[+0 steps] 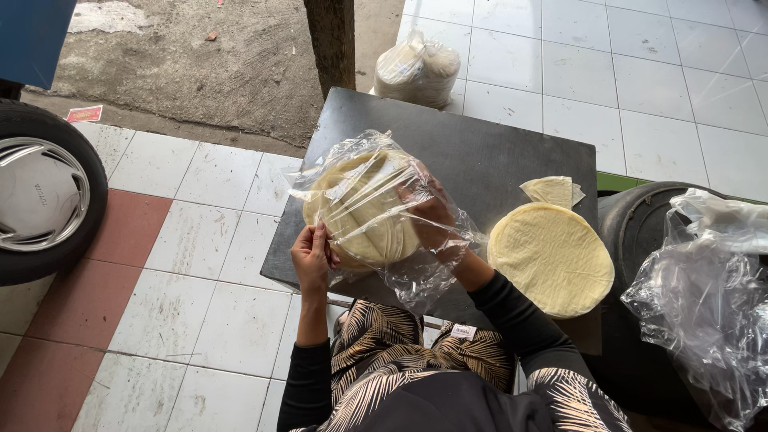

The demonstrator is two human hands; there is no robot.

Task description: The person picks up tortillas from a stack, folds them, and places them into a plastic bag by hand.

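Both my hands work one clear plastic bag (416, 272): my left hand (311, 258) pinches its edge shut, my right hand (430, 214) inside grips the flatbread stack (360, 210).

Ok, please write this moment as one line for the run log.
left hand: holds clear bag | right hand: inside bag on flat rounds | table: stack of rounds

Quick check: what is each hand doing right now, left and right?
Left hand: closed on the edge of the clear plastic bag of round flat wrappers.
Right hand: inside the bag, gripping the wrappers.
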